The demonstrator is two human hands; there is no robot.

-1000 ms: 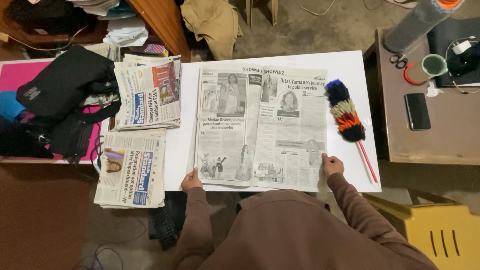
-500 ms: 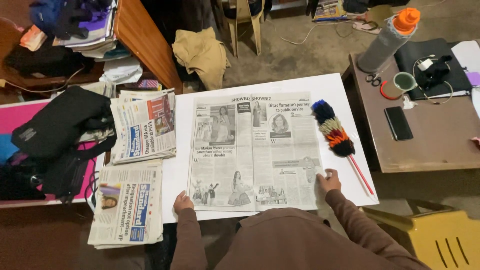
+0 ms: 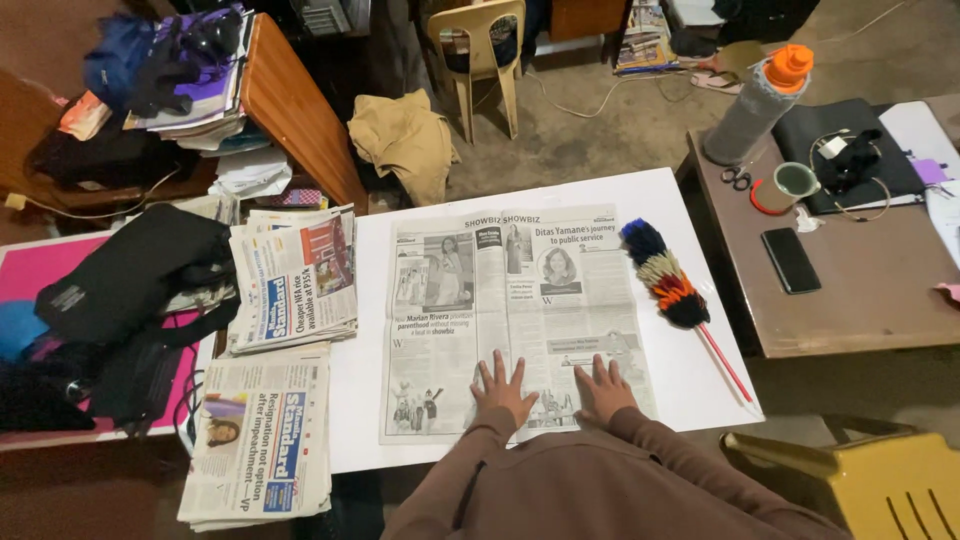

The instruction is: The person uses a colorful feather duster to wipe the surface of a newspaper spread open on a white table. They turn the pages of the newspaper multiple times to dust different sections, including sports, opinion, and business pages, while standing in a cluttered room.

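Head view: both hands have moved in from the outer bottom corners of the open newspaper (image 3: 510, 320) to its lower middle. It lies flat at the centre of the white bench (image 3: 690, 380). The left hand (image 3: 503, 388) and right hand (image 3: 603, 385) press palm-down on it, fingers (image 3: 500, 365) spread flat, grasping nothing.

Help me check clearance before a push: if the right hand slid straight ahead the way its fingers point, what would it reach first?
The right hand lies flat on the open newspaper; ahead is only more of that page, then bare white table. The way looks free.
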